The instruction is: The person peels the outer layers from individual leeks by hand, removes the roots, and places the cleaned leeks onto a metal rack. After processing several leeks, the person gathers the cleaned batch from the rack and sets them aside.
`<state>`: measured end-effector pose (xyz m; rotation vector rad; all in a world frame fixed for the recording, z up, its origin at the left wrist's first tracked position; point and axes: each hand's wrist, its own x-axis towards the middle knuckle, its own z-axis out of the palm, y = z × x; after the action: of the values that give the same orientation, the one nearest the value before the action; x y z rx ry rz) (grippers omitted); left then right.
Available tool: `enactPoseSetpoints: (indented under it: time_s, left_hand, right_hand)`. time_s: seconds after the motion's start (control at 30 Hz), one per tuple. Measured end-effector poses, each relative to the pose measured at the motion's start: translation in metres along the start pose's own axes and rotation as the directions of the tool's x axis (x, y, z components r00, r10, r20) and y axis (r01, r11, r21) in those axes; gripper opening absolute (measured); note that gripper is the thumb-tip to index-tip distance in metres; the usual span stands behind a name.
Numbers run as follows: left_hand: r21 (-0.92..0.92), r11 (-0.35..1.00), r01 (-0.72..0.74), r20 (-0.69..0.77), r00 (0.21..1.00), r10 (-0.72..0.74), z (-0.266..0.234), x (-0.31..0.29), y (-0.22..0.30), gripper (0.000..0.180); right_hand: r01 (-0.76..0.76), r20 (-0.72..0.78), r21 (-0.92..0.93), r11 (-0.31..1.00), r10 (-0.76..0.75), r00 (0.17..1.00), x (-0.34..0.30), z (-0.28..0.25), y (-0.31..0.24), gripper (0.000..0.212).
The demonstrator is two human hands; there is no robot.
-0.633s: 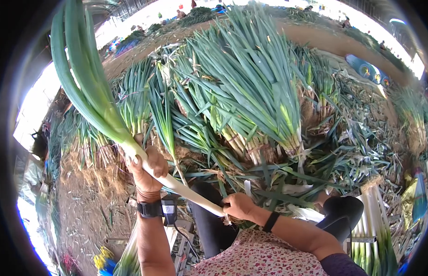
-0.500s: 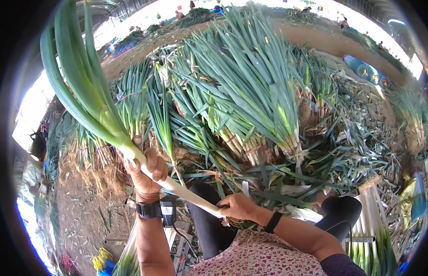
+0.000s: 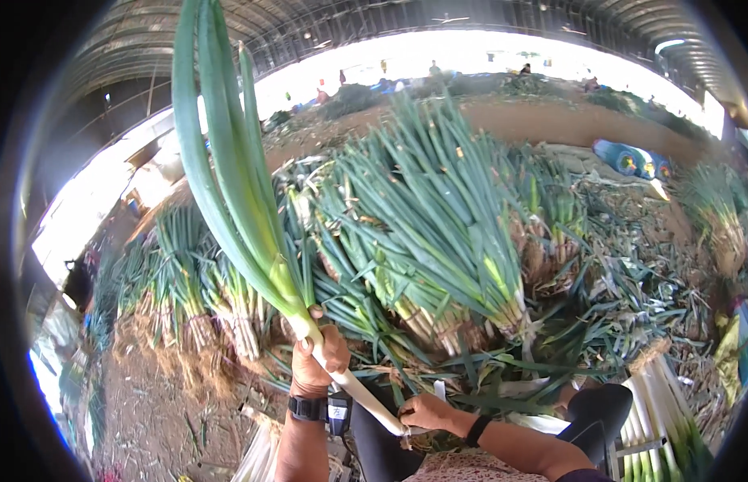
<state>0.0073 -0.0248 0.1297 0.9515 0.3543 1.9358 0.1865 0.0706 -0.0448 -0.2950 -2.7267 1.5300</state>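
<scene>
My left hand [image 3: 318, 361] grips a long green onion [image 3: 229, 177] by its white stalk, and the green leaves stand up and to the left above it. My right hand [image 3: 426, 411] is closed on the lower end of the white stalk, near my lap. A black watch sits on my left wrist and a dark band on my right. Right behind my hands lies a big heap of green onion bundles [image 3: 438, 241] with roots toward me.
More onion bundles [image 3: 189, 297] lie on the dirt floor at left. Trimmed white stalks [image 3: 659, 410] are stacked at lower right. Loose leaf scraps [image 3: 631, 281] cover the ground at right. Blue containers [image 3: 631, 157] and distant people stand at the shed's open far side.
The view has tilted upward, showing the shed roof. My left hand has swung the onion more upright. My right hand stays at the stalk's lower end.
</scene>
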Motion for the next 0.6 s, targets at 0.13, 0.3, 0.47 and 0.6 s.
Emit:
enactPoseSetpoints:
  time_s: [0.13,0.3,0.47,0.6]
  left_hand:
    - [0.058,0.985,0.165,-0.200,0.968,-0.150,0.006,0.011,-0.043,0.039]
    - [0.619,0.727,0.296,-0.224,0.954,-0.197,0.056,0.041,-0.089,0.027]
    - [0.885,0.464,-0.036,0.162,0.958,-0.235,0.121,0.035,-0.226,0.030]
    - [0.882,0.203,-0.425,0.471,0.799,-0.375,0.173,0.029,-0.270,0.042]
  right_hand:
    - [-0.017,-0.296,-0.293,0.956,-0.074,0.952,-0.023,-0.013,0.008,0.021]
    - [0.404,-0.286,-0.467,0.787,-0.566,0.773,-0.085,-0.118,-0.128,0.030]
    - [-0.365,-0.361,-0.931,0.028,-0.246,0.900,-0.183,-0.210,-0.131,0.039]
    - [-0.435,-0.392,-0.867,0.243,0.205,0.897,-0.282,-0.228,-0.099,0.026]
